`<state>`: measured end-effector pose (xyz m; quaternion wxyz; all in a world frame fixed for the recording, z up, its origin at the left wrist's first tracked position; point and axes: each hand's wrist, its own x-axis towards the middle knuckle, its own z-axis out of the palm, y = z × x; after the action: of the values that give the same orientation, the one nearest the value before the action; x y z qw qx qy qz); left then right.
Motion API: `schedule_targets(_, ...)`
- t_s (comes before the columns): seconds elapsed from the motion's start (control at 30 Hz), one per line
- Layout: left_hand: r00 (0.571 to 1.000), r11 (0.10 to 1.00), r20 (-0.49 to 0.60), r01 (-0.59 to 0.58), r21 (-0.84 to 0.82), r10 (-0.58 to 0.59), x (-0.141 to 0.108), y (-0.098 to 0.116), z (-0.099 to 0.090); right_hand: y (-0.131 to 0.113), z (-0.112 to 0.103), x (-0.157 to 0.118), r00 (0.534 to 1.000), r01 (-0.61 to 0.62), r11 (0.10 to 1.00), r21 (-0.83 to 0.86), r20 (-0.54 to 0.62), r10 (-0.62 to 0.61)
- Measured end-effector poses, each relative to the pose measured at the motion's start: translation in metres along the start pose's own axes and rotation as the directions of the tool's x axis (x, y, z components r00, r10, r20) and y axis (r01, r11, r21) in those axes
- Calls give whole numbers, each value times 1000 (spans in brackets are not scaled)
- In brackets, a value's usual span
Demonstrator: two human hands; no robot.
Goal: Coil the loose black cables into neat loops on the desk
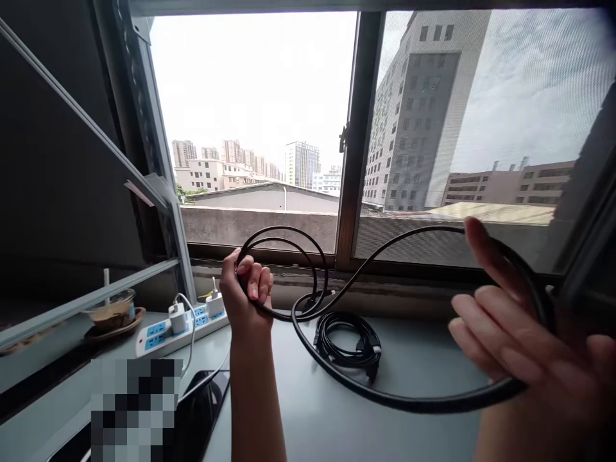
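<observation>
My left hand (246,292) is closed around a thick black cable (366,263) in front of the window, gripping small loops of it that rise above the fist. From there the cable sweeps right in a wide loop. My right hand (520,333), close to the camera, has that loop running behind its spread fingers and across the palm, fingers only loosely curved. A second, thinner black cable lies coiled (349,340) on the grey table (308,410) between my hands.
A white power strip (180,327) with two white chargers lies at the left on the table. A glass bowl on a saucer (111,314) stands further left. A dark phone (197,410) lies near the front edge. Metal shelf rails run along the left.
</observation>
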<state>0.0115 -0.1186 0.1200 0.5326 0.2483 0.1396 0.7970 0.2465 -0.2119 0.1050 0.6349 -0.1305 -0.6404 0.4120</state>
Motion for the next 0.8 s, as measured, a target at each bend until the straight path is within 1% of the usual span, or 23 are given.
schedule_targets(0.07, 1000, 1000, 30, 0, 21, -1, -6, 3, 3, 3, 6, 7, 988, 32, 999, 40, 147, -38)
schedule_targets(0.2, 997, 991, 64, -53, 126, 45, -13, -1, 9, 16, 4, 18, 960, 18, 1000, 4, 280, -18)
schedule_targets(0.27, 995, 985, 67, -79, 152, 70, -17, -6, 14, 25, 6, 25, 948, 26, 1000, -11, 317, -21)
schedule_targets(0.37, 990, 978, 63, -134, 160, 125, -24, -16, 23, 39, 16, 36, 915, 36, 989, -143, 403, 25)
schedule_targets(0.47, 985, 969, 88, -162, 184, 148, -32, -22, 30, 49, 27, 43, 867, 9, 942, -336, 472, 160)
schedule_targets(0.53, 979, 960, 104, -195, 201, 177, -37, -23, 32, 53, 30, 46, 855, -13, 933, -360, 480, 197)
schedule_targets(0.57, 973, 953, 109, -221, 208, 202, -38, -23, 32, 55, 31, 46, 860, -22, 942, -334, 474, 188)
schedule_targets(0.63, 963, 940, 115, -264, 216, 244, -42, -20, 32, 57, 31, 46, 892, -42, 970, -241, 428, 145)
schedule_targets(0.7, 957, 935, 124, -284, 211, 263, -46, -17, 33, 56, 31, 44, 937, -53, 987, -151, 334, 102)
schedule_targets(0.8, 938, 918, 131, -341, 203, 320, -53, -15, 35, 47, 32, 40, 988, -2, 998, -59, 157, 11)
